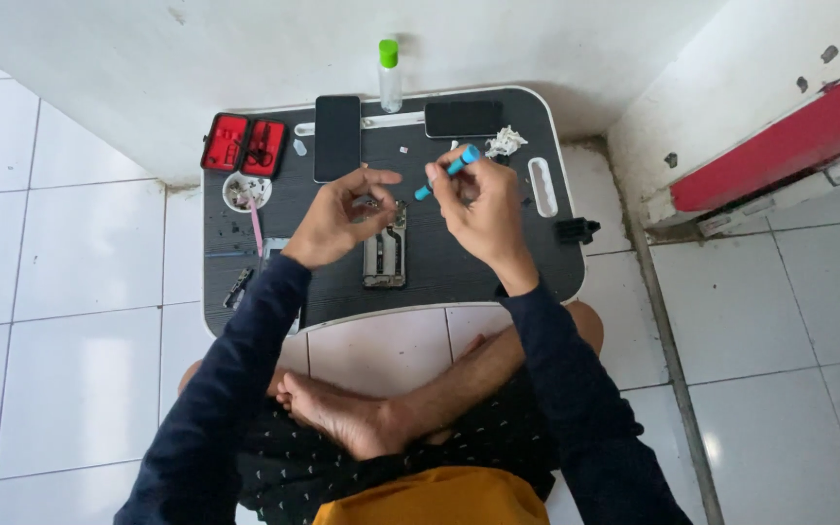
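Head view, looking straight down at a person sitting cross-legged on a tiled floor, with both hands raised over a small dark counter [459, 282]. The right hand [478, 209] is closed around a slim blue screwdriver [447, 172], pinching it between thumb and fingertips. The screwdriver's long axis runs diagonally: its blue handle end points up and to the right, away from the person, and its tip points down and to the left, toward the left hand. The left hand [334, 219] is half curled, thumb and forefinger drawn close together as if pinching something tiny; whether it holds anything cannot be told.

Just below and between the hands, an opened phone [387, 248] lies flat on the counter with its insides showing, its long axis running away from the person.

Farther back lie two dark phones, one upright [337, 137] and one sideways [463, 119], with a clear bottle with a green cap [390, 75] beyond them against the wall. A red-lined tool case [245, 145] sits open at the far left corner, with a small round dish [246, 191] just in front of it. A crumpled white scrap [505, 142] lies near the right hand.

The counter is a low lap table with rounded corners and a pale edge, standing on white floor tiles [80, 369] against a white wall [245, 49]. A red band [780, 146] runs along the wall at right.
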